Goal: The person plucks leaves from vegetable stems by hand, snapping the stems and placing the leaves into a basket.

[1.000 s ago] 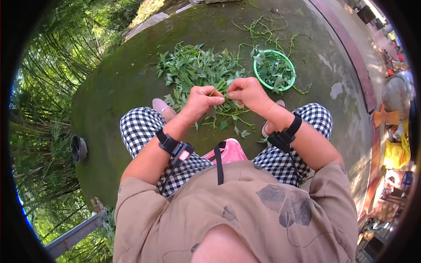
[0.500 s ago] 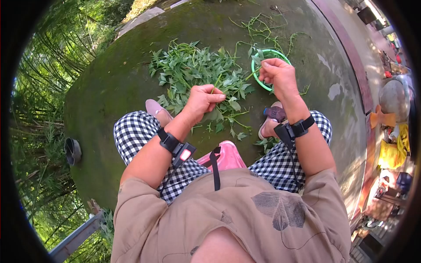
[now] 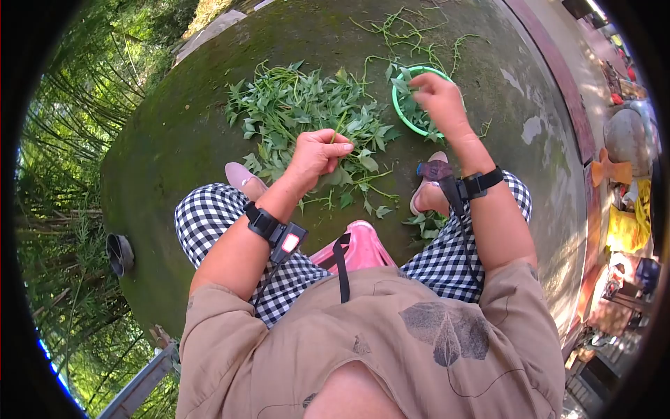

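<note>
My left hand (image 3: 319, 155) is closed with thumb and fingers pinched on a green stem (image 3: 340, 128), part of which sticks up past the fingertips. Just beyond it lies a loose heap of leafy green vines (image 3: 300, 105) on the ground. My right hand (image 3: 444, 108) hovers over the right side of a bright green round basket (image 3: 399, 112), its fingers smeared by motion, so whether they hold anything is unclear. Green leaves (image 3: 408, 105) show inside the basket, partly hidden by the hand.
Thin bare stems (image 3: 412, 38) lie scattered behind the basket. A few leaves (image 3: 427, 223) rest beside my right shoe. Under me is a pink seat (image 3: 356, 248). A dark pot (image 3: 120, 253) stands at the left edge, and a yellow bag (image 3: 626, 227) lies at the far right.
My right hand has moved from a pinch at the basket's near-left side to over the basket, its fingers now blurred. My left hand still pinches the stem. The whole view has shifted slightly.
</note>
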Tool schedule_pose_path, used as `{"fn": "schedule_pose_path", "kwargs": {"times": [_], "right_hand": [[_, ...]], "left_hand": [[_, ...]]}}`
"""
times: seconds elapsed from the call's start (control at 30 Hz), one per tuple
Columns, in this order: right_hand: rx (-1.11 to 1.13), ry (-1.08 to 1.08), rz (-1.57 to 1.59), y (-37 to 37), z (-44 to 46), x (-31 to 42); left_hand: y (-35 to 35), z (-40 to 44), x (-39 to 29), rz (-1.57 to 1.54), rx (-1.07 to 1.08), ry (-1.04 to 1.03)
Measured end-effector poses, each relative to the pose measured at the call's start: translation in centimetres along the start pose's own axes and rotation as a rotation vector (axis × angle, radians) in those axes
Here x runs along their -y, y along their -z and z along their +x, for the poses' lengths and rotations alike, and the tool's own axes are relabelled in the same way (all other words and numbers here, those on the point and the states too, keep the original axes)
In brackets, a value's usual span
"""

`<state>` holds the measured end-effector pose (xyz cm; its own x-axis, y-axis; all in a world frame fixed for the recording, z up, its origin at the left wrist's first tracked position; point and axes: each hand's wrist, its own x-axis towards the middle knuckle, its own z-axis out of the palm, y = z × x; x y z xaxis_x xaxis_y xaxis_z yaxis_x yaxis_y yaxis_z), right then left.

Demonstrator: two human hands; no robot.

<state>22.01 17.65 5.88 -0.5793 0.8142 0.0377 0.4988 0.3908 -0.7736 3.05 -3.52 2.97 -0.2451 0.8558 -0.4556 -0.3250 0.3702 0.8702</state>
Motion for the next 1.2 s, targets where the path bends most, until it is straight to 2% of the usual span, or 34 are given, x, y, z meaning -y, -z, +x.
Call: {"fn": "schedule_pose_path", "kwargs": {"times": [0.03, 0.07, 0.13, 0.2, 0.3, 0.4, 0.6, 0.8, 1.0, 1.2], "right_hand": [[0.278, 0.001, 0.25, -1.3, -0.4, 0.8], [0.455, -0.02, 0.426, -2.6, -1.4, 1.7], [0.635, 0.014, 0.384, -4.3, -2.6, 3.0], [0.69, 0.012, 0.343, -5.6, -2.8, 3.4], [0.672, 0.071, 0.226, -6.6, -3.1, 4.1], [0.522, 0.319, 0.06, -7.7, -2.8, 4.0], [0.376, 0.548, -0.169, -8.5, -2.7, 4.6], [0.371, 0.615, -0.229, -9.5, -3.1, 4.7], [0.468, 0.624, -0.242, -10.0, -4.9, 5.2], [0.449, 0.595, -0.209, -8.4, -5.9, 2.9]], "left_hand": [[0.0, 0.0, -0.1, -0.019, 0.009, 0.01], [0.1, 0.0, -0.2, -0.038, 0.018, 0.023], [0.1, -0.2, -0.1, -0.08, 0.022, 0.039], [0.1, -0.1, -0.2, -0.129, 0.008, 0.042], [0.5, -0.1, -0.1, -0.196, 0.004, 0.044], [1.1, 0.1, 0.0, -0.222, 0.035, 0.07], [1.4, -0.3, -0.4, -0.211, 0.023, 0.067], [1.8, -0.4, 0.5, -0.305, -0.034, 0.031], [2.9, -0.2, 0.7, -0.442, -0.1, 0.014], [5.1, 0.0, 0.9, -0.426, -0.17, -0.071]]}}
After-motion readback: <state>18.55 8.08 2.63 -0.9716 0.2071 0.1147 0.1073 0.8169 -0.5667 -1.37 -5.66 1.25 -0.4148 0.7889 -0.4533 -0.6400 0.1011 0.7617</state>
